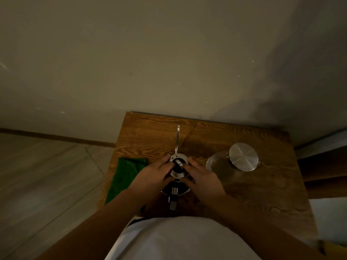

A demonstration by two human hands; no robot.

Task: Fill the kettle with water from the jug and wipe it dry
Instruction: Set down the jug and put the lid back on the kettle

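A steel gooseneck kettle stands at the middle of a small wooden table, its thin spout pointing away from me and its handle toward me. Both hands grip the kettle's lid: my left hand on its left rim, my right hand on its right rim. The lid looks slightly tilted over the kettle's opening. A glass jug with a round steel lid stands to the right of the kettle. A green cloth lies folded at the table's left edge.
The table stands against a plain wall in a dim corner. Pale tiled floor lies to the left. Wooden furniture borders the table on the right. My white shirt fills the bottom of the view.
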